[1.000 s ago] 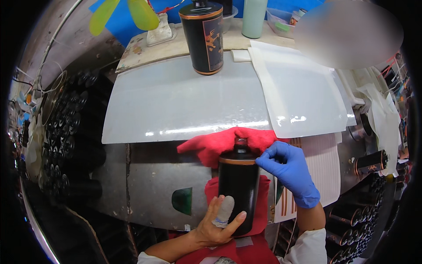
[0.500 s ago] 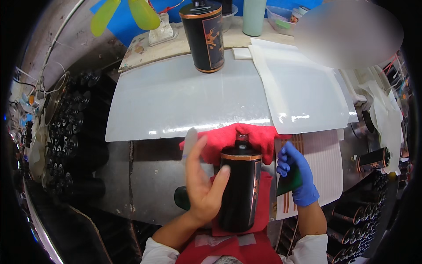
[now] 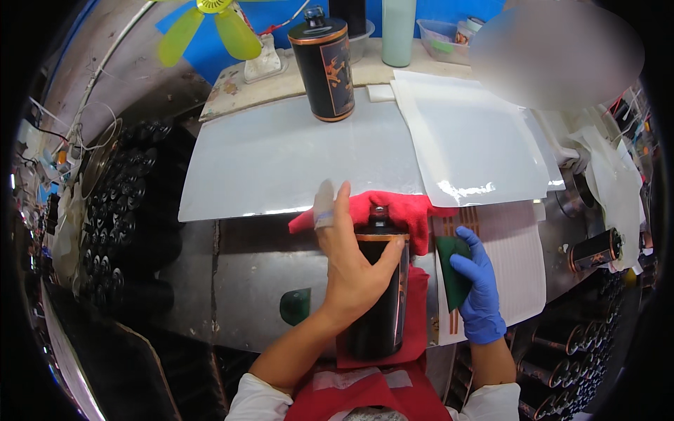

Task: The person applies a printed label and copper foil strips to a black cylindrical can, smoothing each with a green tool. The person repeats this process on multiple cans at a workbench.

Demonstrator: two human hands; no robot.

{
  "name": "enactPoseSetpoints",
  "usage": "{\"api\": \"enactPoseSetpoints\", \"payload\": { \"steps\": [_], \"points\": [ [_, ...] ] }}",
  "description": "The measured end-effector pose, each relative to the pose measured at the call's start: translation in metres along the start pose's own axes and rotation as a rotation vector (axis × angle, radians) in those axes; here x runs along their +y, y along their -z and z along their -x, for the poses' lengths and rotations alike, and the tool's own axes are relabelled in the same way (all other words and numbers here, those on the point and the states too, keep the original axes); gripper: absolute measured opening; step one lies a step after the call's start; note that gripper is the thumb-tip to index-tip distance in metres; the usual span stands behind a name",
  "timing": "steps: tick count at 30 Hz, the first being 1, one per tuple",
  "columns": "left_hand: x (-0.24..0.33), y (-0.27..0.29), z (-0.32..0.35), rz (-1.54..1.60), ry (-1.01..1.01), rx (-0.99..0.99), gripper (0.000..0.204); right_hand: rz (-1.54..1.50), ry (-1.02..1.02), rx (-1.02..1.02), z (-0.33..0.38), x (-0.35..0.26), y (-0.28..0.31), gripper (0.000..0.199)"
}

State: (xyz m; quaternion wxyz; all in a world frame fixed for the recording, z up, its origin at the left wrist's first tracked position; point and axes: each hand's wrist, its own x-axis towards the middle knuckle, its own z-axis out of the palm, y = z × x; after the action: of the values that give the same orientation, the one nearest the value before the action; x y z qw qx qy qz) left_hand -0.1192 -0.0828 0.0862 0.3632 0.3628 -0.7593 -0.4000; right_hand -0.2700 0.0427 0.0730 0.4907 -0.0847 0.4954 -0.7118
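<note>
A black bottle (image 3: 375, 316) with a copper band round its shoulder stands on red cloth in front of me. My left hand (image 3: 356, 270), bare but for a pale cover on a fingertip, is spread before its upper part; the thumb lies over the copper band. Whether it presses on the bottle I cannot tell. In a blue glove, my right hand (image 3: 479, 288) grips a flat dark green scraper (image 3: 453, 270) between thumb and fingers, just right of the bottle. A similar green piece (image 3: 295, 306) lies on the metal table to the left. Behind the bottle neck is bunched red cloth (image 3: 404, 210).
Another black bottle (image 3: 323, 70) stands on the grey board (image 3: 281, 161) at the back. White sheets (image 3: 477, 154) and a ribbed sheet with copper-brown strips (image 3: 516, 274) lie at the right. Many black bottles (image 3: 130, 210) crowd the left; more are at the right. A yellow-green fan (image 3: 239, 35) is behind.
My left hand has moved right, across the bottle's upper part. My right hand has turned, so the green scraper stands more upright and shows more. The whole view has shifted slightly.
</note>
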Motion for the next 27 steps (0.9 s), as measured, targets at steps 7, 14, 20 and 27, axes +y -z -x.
{"api": "enactPoseSetpoints", "payload": {
  "steps": [7, 14, 20, 27],
  "points": [
    [0.018, 0.018, 0.090, -0.288, -0.271, -0.165, 0.106, 0.492, 0.384, -0.101, 0.003, -0.010, -0.056, 0.035],
    [0.005, 0.022, 0.108, -0.629, -0.430, -0.369, 0.085, 0.792, 0.462, -0.044, -0.004, 0.005, -0.074, 0.033],
    [-0.035, 0.036, 0.121, -0.137, -0.060, -0.557, 0.115, 0.490, 0.288, 0.023, -0.015, 0.019, -0.041, 0.033],
    [-0.016, 0.048, 0.116, -0.287, -0.222, -0.344, 0.112, 0.560, 0.382, 0.052, -0.018, 0.017, -0.029, 0.034]
  ]
}}
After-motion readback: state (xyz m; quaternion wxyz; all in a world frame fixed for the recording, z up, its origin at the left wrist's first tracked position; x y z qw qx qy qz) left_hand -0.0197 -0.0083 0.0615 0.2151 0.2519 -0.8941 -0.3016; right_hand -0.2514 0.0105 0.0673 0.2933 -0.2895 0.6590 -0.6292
